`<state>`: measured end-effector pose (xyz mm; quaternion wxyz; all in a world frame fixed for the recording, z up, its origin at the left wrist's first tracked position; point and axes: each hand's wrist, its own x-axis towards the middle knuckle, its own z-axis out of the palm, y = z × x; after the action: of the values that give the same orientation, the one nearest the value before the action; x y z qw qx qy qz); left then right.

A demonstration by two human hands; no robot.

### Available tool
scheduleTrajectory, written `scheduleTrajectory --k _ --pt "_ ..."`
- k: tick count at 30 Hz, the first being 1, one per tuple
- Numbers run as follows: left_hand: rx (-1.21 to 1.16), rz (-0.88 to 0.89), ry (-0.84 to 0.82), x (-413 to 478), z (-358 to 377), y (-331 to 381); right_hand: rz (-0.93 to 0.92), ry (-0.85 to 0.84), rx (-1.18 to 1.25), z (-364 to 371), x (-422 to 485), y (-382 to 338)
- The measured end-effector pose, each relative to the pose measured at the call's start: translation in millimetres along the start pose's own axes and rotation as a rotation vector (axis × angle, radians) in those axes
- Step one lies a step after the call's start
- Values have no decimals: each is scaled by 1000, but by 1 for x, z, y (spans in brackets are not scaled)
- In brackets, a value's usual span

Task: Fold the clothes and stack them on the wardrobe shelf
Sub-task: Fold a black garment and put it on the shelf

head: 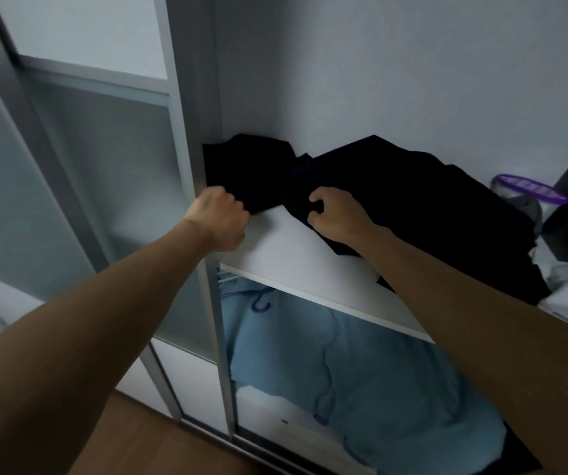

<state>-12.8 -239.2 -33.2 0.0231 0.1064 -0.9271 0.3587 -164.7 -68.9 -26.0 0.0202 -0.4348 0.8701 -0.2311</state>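
Here left hand [219,217], right hand [335,214] grip garment's [395,186] near edge on shelf [293,245].

The garment [395,200] lies on the shelf [293,248]; a tub [529,193] stands at its three o'clock, the sliding door [104,166] at nine, hanging clothes [361,371] beneath at six.
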Motion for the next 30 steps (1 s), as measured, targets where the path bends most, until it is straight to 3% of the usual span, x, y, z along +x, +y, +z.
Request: scheduleTrajectory --k 7,12,16,21,24,26,28,30 --pt "-28 -54 -68 -13 48 -55 -21 -55 -24 39 53 -42" --pt "-7 -130 -169 -17 75 -86 -76 -100 -369 59 97 -59" --pt "-22 -169 -252 -15 88 -101 -20 -208 -699 70 126 -47" --pt "-88 -224 -317 -9 104 -115 -2 -157 -816 72 155 -17" --pt "-452 -368 -370 3 123 -99 -30 -33 -723 68 167 0" --pt "-839 -506 -398 11 133 -80 -63 122 -593 60 167 3" --pt "-1519 -681 -469 25 135 -69 -126 296 -463 47 162 -1" --pt "-2100 -807 -596 40 133 -68 -191 343 -362 30 150 -6"
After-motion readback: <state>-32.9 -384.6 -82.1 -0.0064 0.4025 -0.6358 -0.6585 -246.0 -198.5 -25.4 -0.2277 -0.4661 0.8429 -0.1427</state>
